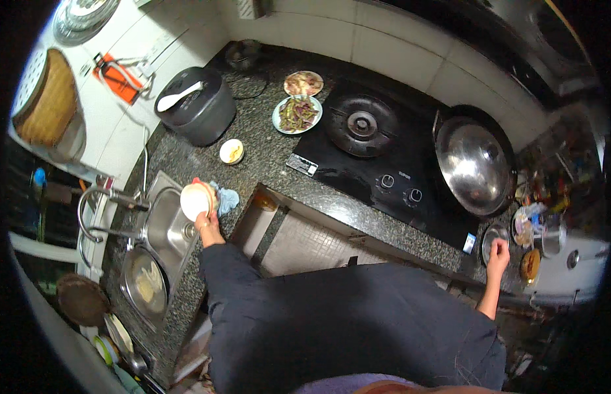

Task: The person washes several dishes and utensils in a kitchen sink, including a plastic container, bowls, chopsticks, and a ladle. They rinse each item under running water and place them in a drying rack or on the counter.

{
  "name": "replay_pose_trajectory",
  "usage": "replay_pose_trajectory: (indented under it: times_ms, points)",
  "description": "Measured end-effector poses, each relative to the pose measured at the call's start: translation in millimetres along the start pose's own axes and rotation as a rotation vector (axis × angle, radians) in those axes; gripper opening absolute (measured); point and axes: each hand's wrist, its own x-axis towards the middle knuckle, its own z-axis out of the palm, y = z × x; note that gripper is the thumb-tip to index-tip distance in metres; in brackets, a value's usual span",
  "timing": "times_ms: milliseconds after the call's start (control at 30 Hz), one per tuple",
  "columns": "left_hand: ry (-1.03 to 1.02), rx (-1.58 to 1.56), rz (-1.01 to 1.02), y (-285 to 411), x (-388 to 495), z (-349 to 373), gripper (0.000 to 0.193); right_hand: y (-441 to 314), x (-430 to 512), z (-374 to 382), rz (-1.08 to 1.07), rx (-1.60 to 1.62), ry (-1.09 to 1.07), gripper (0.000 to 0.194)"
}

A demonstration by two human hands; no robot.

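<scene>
My left hand (207, 227) grips a white bowl (194, 202), tilted over the counter edge beside the steel sink (170, 221); something red shows behind its rim. A light blue cloth (227, 201) lies just right of it. On the far right, my right hand (499, 252) is over a round metal dish (489, 241), its fingers bunched; whether they hold anything I cannot tell. A small bowl with yellow food (232, 151) stands near the rice cooker (202, 113). Two plates, one of cut green and purple vegetables (297, 114), one of sliced meat (303, 83), stand left of the hob.
The black gas hob (335, 162) has a wok with a domed metal lid (475, 165) at its right. An open cut-out (305, 236) lies in the counter before me. A faucet (93, 197) rises behind the sink, where a pan (145, 280) sits. Jars and containers crowd the far right.
</scene>
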Motion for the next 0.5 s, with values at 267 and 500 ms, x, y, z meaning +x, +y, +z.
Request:
replay_pose_trajectory:
  times_ms: [267, 500]
  points:
    - [-0.606, -1.08, -0.245, 36.0, 59.8, -4.5, 0.053, -51.7, -21.5, 6.0, 0.023, -0.055, -0.058, 0.011]
    - [-0.945, -1.391, -0.036, 80.3, 1.6, 87.9, 0.056, -40.8, -32.8, -9.2, 0.032, -0.101, -0.037, 0.011]
